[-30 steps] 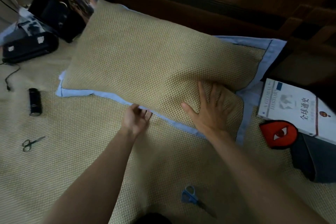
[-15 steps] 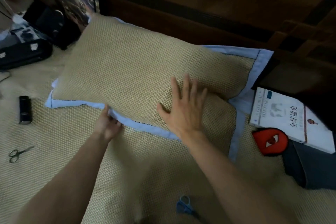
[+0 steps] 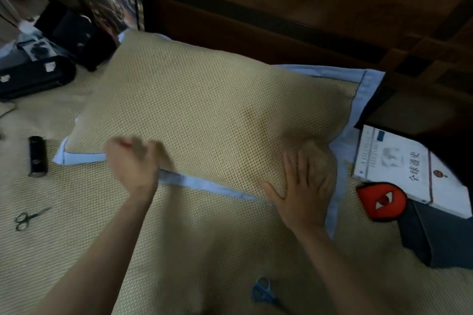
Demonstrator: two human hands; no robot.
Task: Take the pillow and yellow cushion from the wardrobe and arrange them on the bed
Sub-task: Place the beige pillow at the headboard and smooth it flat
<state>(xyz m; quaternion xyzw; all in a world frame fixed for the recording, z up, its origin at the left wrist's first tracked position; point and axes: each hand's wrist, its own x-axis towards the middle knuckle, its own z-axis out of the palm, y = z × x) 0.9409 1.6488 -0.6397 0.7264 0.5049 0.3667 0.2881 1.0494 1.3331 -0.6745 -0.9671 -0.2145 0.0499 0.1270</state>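
A large pillow (image 3: 204, 112) with a woven straw-coloured top and a light blue border lies across the head of the bed (image 3: 76, 238), against the dark wooden headboard. My left hand (image 3: 133, 163) is blurred and curled at the pillow's near edge, left of centre, over the blue border. Pressing flat on the pillow's near right corner, my right hand (image 3: 304, 186) has its fingers spread and dents the cover. No yellow cushion is in sight.
On the mat lie small metal scissors (image 3: 25, 217), a black cylinder (image 3: 38, 156) and blue-handled scissors (image 3: 263, 291). Black cases (image 3: 33, 79) sit at the far left. A white book (image 3: 409, 169), a red pouch (image 3: 381, 199) and dark cloth (image 3: 440, 235) lie at the right.
My right hand slid rightward along the pillow to its near right corner. My left hand shifted along the near edge and is now blurred. The view has drifted slightly.
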